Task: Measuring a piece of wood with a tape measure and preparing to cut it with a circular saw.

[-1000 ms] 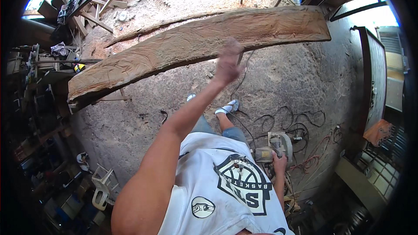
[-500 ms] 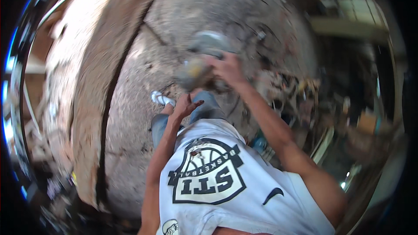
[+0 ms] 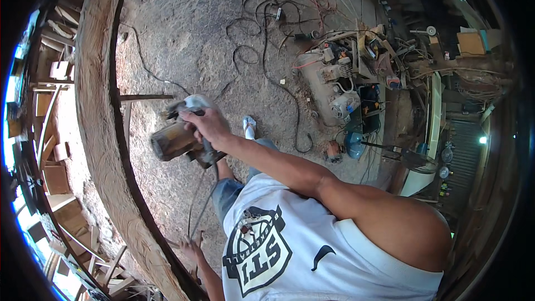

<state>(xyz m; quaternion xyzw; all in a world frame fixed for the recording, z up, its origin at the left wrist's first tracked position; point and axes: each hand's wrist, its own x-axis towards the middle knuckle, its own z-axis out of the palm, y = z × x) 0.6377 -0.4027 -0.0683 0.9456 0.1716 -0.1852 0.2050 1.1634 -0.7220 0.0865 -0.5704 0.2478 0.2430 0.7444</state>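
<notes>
My right hand [image 3: 209, 128] is closed round the handle of a circular saw [image 3: 175, 140], with a brown, worn cylindrical motor housing and a pale rounded guard. The saw is held in the air just right of a long thick wooden plank [image 3: 103, 106]. From the saw a dark power cord [image 3: 207, 200] drops in a curve to my left hand [image 3: 195, 252], low beside the plank's near part. Its fingers look closed on the cord, though they show small and partly blurred. The blade is hidden from here.
Long black cables [image 3: 264, 50] loop over the rough dirt floor ahead. To the right stand a dusty motor unit [image 3: 343, 103], a blue round container [image 3: 354, 145] and piled tools and scrap. Wood offcuts [image 3: 58, 178] lie left of the plank. A short stick [image 3: 146, 97] juts from the plank.
The saw in my right hand has swung left toward the plank. My left hand has moved down and back from in front of my body to the cord. My view has turned.
</notes>
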